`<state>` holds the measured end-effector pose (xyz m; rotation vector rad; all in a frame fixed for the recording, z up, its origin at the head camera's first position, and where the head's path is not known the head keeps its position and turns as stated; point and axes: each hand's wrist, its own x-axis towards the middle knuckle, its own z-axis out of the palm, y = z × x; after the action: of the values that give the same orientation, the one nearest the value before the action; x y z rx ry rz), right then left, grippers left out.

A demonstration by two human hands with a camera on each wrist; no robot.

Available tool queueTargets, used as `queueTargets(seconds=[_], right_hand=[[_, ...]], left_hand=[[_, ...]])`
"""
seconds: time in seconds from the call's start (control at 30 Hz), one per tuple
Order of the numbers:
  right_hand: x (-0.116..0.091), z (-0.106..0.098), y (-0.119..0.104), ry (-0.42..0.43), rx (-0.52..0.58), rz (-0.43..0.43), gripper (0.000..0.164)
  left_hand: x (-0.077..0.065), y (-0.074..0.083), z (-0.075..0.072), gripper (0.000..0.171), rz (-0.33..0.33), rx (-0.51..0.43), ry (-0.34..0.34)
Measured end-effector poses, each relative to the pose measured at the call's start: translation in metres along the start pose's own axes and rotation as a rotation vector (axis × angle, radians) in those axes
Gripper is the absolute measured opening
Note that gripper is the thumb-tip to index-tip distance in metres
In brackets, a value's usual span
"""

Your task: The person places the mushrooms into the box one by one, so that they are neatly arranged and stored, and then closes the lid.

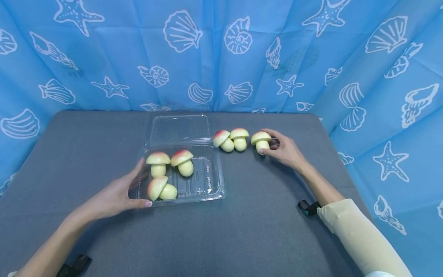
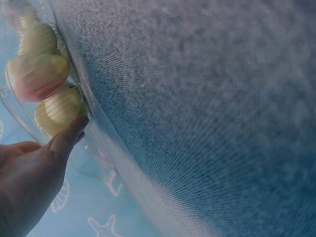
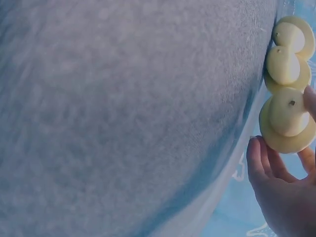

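My right hand (image 1: pixel 285 152) holds a mushroom-shaped piece (image 1: pixel 262 141) with a pale yellow stem and pinkish cap, thumb at the stem and fingers around the far side. In the right wrist view, the held mushroom (image 3: pixel 289 112) shows its stem end. Just left of it, two similar mushrooms (image 1: pixel 239 139) sit touching on the table. My left hand (image 1: pixel 115 196) grips the left side of a clear plastic clamshell box (image 1: pixel 207 196), its thumb at the front corner. Three mushrooms (image 1: pixel 158 163) lie in the left and middle of the box. Fingers beyond the wall are partly hidden.
The box's lid (image 1: pixel 180 129) lies folded open toward the back of the grey cloth-covered table (image 1: pixel 242 234). A blue curtain (image 1: pixel 214 50) with white shell and starfish prints hangs behind and along the right side.
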<state>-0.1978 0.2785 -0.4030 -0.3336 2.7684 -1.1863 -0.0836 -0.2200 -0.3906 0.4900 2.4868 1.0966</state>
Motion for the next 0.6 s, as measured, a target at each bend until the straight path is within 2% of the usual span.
queueTargets(seconds=[0.37, 0.6], right_hand=[[-0.005, -0.001, 0.002, 0.034, 0.096, -0.08, 0.073], [-0.016, -0.003, -0.027, 0.058, 0.176, -0.167, 0.069]], left_hand=[[-0.001, -0.003, 0.002, 0.126, -0.013, 0.005, 0.001], [-0.001, -0.003, 0.002, 0.124, -0.016, -0.003, -0.006]])
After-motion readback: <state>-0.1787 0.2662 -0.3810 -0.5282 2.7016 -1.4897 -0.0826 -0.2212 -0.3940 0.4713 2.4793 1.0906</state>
